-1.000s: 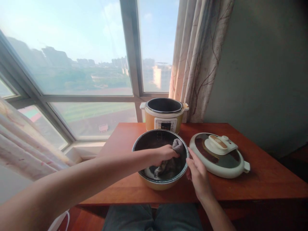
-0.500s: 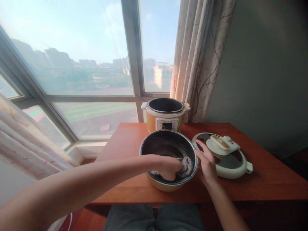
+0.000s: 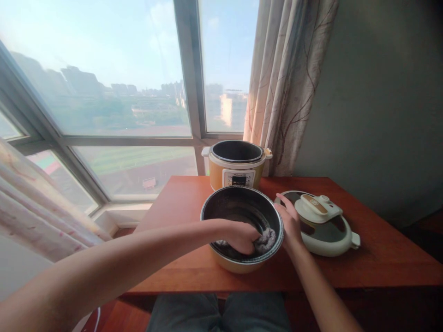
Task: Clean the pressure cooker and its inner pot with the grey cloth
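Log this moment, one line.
left hand: holds gray cloth inside inner pot | right hand: at pot's right rim | lid: on table, right | cooker body: behind pot

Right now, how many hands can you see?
2. The left hand is inside the pot, on the grey cloth; the right hand is at the pot's right side. Some fingers are hidden.

Window (image 3: 124, 97): grey frame, several panes, bright daylight. Curtains (image 3: 284, 78): pale, patterned, one either side. Wall (image 3: 374, 101): grey-green, shadowed. Worktop (image 3: 374, 251): reddish-brown. Floor (image 3: 121, 318): red-brown.
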Motion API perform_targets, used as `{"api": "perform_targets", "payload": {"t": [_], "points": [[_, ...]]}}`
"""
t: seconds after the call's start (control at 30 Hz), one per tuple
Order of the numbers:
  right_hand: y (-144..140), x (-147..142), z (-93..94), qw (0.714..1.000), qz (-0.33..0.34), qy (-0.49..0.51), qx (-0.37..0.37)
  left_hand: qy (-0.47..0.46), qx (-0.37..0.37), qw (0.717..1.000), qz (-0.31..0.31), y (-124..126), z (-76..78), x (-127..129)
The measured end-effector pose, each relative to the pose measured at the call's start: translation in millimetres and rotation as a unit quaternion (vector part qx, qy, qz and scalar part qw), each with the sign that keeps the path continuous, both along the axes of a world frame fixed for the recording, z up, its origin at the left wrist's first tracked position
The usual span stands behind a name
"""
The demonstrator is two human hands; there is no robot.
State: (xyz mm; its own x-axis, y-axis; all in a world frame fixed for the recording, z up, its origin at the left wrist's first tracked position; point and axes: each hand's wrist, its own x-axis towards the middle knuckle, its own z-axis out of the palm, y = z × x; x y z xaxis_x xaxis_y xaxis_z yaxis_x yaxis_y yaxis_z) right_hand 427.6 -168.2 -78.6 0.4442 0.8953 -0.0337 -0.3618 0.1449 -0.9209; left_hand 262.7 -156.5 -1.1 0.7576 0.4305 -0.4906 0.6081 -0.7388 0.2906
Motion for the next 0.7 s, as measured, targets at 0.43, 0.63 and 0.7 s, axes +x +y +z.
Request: {"api": "perform_targets", "payload": {"t": [0.43, 0.63, 0.7], "points": [[-3, 3, -7.4, 0.999, 0.041, -0.007, 0.010, -0.242, -0.156, 0.864, 0.414, 28, -13.1, 32], [0, 5, -9.4, 0.999, 0.046, -0.010, 0.020, -0.181, -0.017, 0.937, 0.298, 16, -7.9, 37], [0, 5, -7.9, 0.998, 0.051, -0.008, 0.028, -0.120, 0.064, 0.977, 0.162, 7, -6.4, 32]]}}
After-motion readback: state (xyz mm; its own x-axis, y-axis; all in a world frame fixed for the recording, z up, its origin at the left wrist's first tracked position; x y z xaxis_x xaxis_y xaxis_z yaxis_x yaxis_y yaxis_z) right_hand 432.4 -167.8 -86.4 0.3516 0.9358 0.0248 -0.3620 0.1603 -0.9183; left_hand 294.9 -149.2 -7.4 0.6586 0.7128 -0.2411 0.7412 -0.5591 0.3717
